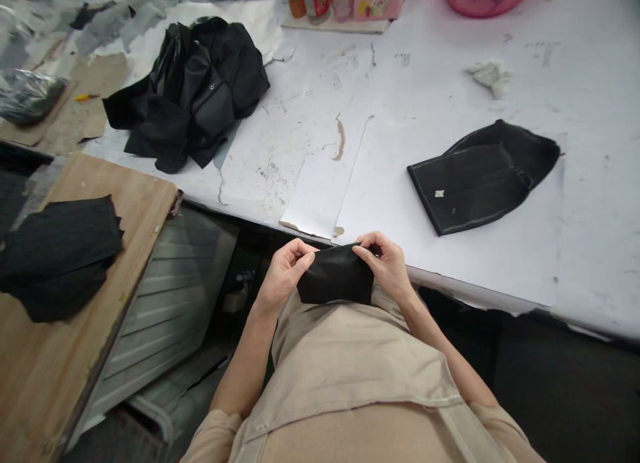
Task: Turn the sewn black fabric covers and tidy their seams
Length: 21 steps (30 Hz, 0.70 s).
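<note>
A small black fabric piece [336, 276] is stretched between my two hands, over my lap at the table's front edge. My left hand [287, 271] pinches its upper left corner between thumb and fingers. At the upper right corner, my right hand [384, 263] pinches it the same way. On the white table to the right lies a sewn black piece [480, 176] with a small white tag. A crumpled heap of black pieces [200, 90] rests at the table's back left.
Black fabric pieces [60, 250] lie stacked on a wooden board [135, 190] at the left. Bottles [317, 0] and a pink box [379, 0] stand at the back, near a pink bowl [483, 0]. White scraps [491, 76] lie at the right.
</note>
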Motion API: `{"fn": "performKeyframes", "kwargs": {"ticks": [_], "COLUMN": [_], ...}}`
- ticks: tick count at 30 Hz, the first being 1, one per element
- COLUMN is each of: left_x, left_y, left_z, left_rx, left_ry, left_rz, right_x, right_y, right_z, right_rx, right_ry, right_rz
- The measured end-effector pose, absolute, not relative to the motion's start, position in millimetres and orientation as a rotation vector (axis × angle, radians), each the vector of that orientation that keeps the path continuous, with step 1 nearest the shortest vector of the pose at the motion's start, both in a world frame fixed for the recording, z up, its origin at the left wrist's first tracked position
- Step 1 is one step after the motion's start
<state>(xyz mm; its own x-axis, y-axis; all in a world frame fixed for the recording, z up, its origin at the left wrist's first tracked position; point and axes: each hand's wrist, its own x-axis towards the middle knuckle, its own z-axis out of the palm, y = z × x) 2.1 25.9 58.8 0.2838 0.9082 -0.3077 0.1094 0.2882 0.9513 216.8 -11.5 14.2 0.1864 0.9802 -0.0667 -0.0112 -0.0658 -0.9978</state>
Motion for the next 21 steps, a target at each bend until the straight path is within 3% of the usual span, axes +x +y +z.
{"fn": "performKeyframes", "kwargs": {"ticks": [21], "left_x": [-0.6], "left_y": [26.1], "left_z": [54.7], "left_rx": [1.121], "left_ry": [1.209], "left_rz": [0.736], "right_x": [220.3], "right_y": [-11.2], "right_z": [19.8], "right_rx": [-1.150], "right_ry": [-1.172], "right_rz": [1.085]}}
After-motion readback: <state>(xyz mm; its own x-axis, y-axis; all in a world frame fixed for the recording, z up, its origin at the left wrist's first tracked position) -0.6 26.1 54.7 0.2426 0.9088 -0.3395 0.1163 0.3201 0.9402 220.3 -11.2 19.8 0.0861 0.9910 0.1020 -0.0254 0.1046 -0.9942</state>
